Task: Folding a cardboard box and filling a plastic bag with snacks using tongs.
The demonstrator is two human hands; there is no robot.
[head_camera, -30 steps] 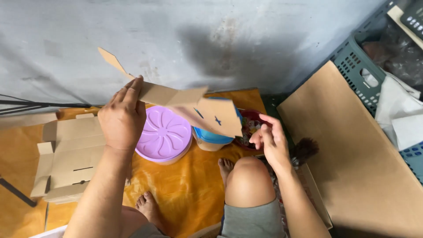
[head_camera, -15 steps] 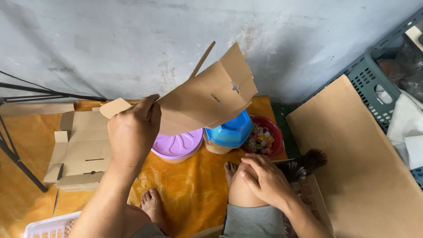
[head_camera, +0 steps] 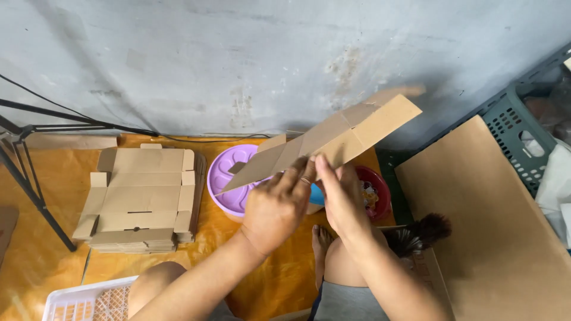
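Note:
Both hands hold one flat brown cardboard box blank (head_camera: 333, 139) up in the air, tilted with its right end higher. My left hand (head_camera: 276, 208) grips its lower edge from the left. My right hand (head_camera: 342, 199) pinches the same edge just to the right, fingers against the cardboard. Below the blank sit a purple round lid (head_camera: 229, 181), a blue container (head_camera: 316, 195) mostly hidden by my hands, and a red bowl (head_camera: 375, 190) with small items inside.
A stack of flat cardboard blanks (head_camera: 143, 199) lies on the orange floor sheet (head_camera: 41, 238) at left. A black stand leg (head_camera: 30, 190) crosses far left. A white basket (head_camera: 89, 300), a large brown board (head_camera: 493, 220), a green crate (head_camera: 523, 128) and a dark brush (head_camera: 419, 232) surround my knees.
My right hand rose from my knee and took hold of the cardboard blank beside my left hand. The blank swung flatter and more to the right.

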